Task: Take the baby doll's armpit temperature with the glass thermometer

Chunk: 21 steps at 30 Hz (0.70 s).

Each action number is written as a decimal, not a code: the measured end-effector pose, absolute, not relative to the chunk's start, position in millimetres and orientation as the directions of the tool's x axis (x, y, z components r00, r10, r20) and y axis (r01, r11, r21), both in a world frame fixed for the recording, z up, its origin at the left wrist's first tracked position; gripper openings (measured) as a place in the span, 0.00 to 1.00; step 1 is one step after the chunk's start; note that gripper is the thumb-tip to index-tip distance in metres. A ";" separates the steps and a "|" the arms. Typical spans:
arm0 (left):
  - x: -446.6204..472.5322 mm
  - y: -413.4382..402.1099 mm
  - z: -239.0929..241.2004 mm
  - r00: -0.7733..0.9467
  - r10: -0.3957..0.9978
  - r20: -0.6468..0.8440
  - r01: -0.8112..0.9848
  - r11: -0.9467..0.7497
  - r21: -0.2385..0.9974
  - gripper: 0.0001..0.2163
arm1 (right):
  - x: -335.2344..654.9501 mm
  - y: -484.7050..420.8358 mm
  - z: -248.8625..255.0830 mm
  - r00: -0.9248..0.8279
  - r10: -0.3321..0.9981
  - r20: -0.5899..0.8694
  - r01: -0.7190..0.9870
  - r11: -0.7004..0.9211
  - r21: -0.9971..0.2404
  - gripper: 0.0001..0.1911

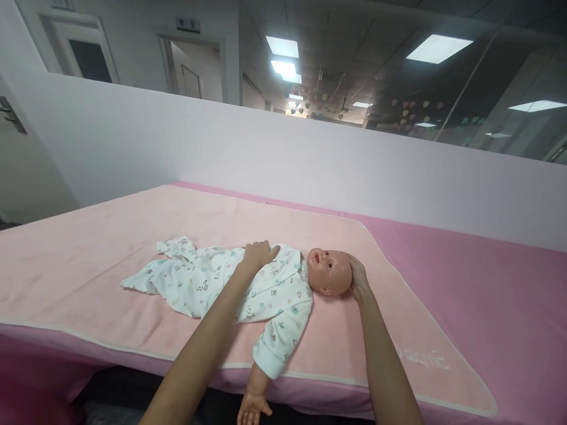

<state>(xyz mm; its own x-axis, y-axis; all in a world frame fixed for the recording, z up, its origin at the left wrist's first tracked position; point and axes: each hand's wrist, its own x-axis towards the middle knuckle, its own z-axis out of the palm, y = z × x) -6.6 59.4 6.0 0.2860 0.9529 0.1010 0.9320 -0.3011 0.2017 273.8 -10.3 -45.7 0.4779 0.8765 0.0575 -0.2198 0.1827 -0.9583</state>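
Note:
A baby doll (328,271) lies on its back on a pale pink towel (133,236), head to the right. It wears a white printed romper (208,283). My left hand (258,255) rests flat on the doll's chest, fingers stretched out. Around the top of the doll's head curls my right hand (358,275), cupping it. One doll arm (259,389) hangs over the near edge of the table.
The towel covers a darker pink table (487,283) that runs to the right. A white partition wall (266,153) stands right behind it. Above the wall show doors and ceiling lights.

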 end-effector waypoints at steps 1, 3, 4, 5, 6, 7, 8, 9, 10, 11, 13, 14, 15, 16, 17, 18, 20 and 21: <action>-6.7 59.6 5.9 0.287 0.952 0.101 0.931 -0.302 0.202 0.24 | 276.3 -10.3 -46.0 0.487 0.872 0.044 -0.226 0.175 -0.958 0.15; -6.7 59.9 5.7 0.288 0.952 0.102 0.931 -0.304 0.203 0.24 | 280.1 -11.7 -43.0 0.500 0.865 0.039 -0.271 0.199 -0.942 0.16; -6.7 60.0 5.7 0.289 0.952 0.103 0.931 -0.304 0.203 0.24 | 281.0 -12.9 -39.8 0.502 0.864 0.045 -0.308 0.227 -0.924 0.16; -6.6 60.1 5.7 0.288 0.952 0.103 0.931 -0.304 0.203 0.24 | 281.0 -14.3 -35.9 0.497 0.866 0.058 -0.348 0.260 -0.901 0.16; -6.5 60.1 5.8 0.288 0.952 0.103 0.931 -0.303 0.202 0.23 | 280.0 -15.9 -31.7 0.485 0.871 0.076 -0.383 0.289 -0.878 0.16; -6.3 60.0 5.9 0.287 0.952 0.102 0.932 -0.302 0.201 0.23 | 278.2 -17.4 -27.5 0.470 0.877 0.095 -0.401 0.309 -0.862 0.17; -6.2 59.8 6.2 0.286 0.953 0.102 0.932 -0.301 0.200 0.23 | 275.7 -18.7 -23.7 0.453 0.884 0.112 -0.397 0.313 -0.863 0.18; -6.1 59.6 6.5 0.286 0.953 0.102 0.932 -0.301 0.200 0.23 | 272.8 -19.9 -20.7 0.434 0.893 0.122 -0.378 0.303 -0.875 0.19; -6.0 59.3 6.8 0.285 0.953 0.101 0.933 -0.301 0.199 0.23 | 269.9 -20.7 -18.7 0.415 0.901 0.124 -0.349 0.284 -0.893 0.19; -6.0 59.0 7.1 0.285 0.953 0.100 0.933 -0.300 0.198 0.23 | 267.4 -21.3 -17.6 0.396 0.910 0.120 -0.316 0.258 -0.913 0.19; -6.1 58.6 7.5 0.285 0.953 0.098 0.934 -0.299 0.197 0.23 | 264.9 -21.5 -18.4 0.360 0.927 0.101 -0.270 0.207 -0.940 0.18; -6.2 58.5 7.6 0.285 0.954 0.096 0.934 -0.299 0.196 0.23 | 265.2 -21.3 -19.8 0.346 0.934 0.090 -0.261 0.188 -0.947 0.17; -6.2 58.4 7.6 0.285 0.954 0.095 0.934 -0.299 0.195 0.23 | 266.4 -21.0 -21.8 0.340 0.937 0.078 -0.259 0.173 -0.950 0.16; -6.3 58.4 7.6 0.286 0.954 0.094 0.935 -0.299 0.193 0.23 | 268.4 -20.5 -24.0 0.340 0.938 0.065 -0.262 0.161 -0.952 0.16; -6.4 58.3 7.6 0.286 0.954 0.094 0.935 -0.300 0.192 0.23 | 270.8 -19.9 -26.3 0.348 0.936 0.051 -0.265 0.150 -0.953 0.16; -6.4 58.3 7.6 0.287 0.953 0.093 0.935 -0.300 0.190 0.23 | 273.4 -19.2 -28.5 0.364 0.931 0.035 -0.266 0.140 -0.954 0.16; -6.5 58.3 7.7 0.286 0.954 0.091 0.936 -0.298 0.188 0.23 | 277.9 -17.7 -31.7 0.416 0.909 0.014 -0.266 0.136 -0.954 0.17; -6.4 58.3 7.7 0.285 0.954 0.090 0.936 -0.297 0.187 0.23 | 279.4 -17.0 -32.4 0.447 0.895 0.011 -0.268 0.145 -0.952 0.16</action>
<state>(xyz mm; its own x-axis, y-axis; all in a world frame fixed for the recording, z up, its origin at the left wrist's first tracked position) -6.4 58.3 7.7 0.2846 0.9544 0.0904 0.9365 -0.2969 0.1866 279.4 -17.0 -32.4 0.4466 0.8947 0.0111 -0.2677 0.1455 -0.9524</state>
